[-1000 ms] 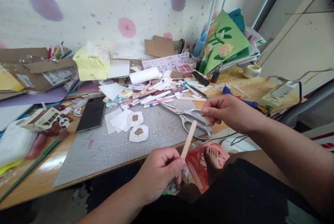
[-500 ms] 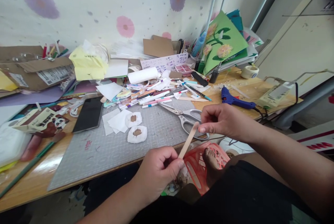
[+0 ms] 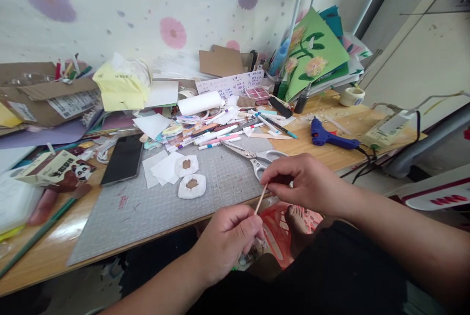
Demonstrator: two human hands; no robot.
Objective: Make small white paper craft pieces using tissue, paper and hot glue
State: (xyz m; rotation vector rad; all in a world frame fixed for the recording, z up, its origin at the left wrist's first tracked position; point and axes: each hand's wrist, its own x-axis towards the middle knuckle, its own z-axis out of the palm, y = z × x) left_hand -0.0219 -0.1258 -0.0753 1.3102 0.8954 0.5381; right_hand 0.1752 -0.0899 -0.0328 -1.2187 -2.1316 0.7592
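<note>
A wooden craft stick [image 3: 261, 199] is held between my two hands, just in front of the table edge, with its narrow edge facing me. My left hand [image 3: 231, 239] pinches its lower end between thumb and fingers. At the upper end, my right hand [image 3: 303, 178] grips it with thumb and forefinger. Behind my right hand lie scissors [image 3: 253, 154], partly hidden by it. Two white padded pieces with brown centres, a far one [image 3: 187, 164] and a near one [image 3: 192, 186], rest on the grey cutting mat [image 3: 147, 222] beside white paper squares [image 3: 167, 170].
A black phone [image 3: 123, 158] and a green-handled brush [image 3: 40, 234] lie to the left. Markers and pens [image 3: 220, 134] are heaped at the back. A blue glue gun [image 3: 332, 138] sits at right, near a power strip [image 3: 389, 126]. Below the table is a red plastic basket [image 3: 275, 236].
The craft stick has turned from its flat face to its thin edge. My right hand has moved slightly left and down, closer to my left hand.
</note>
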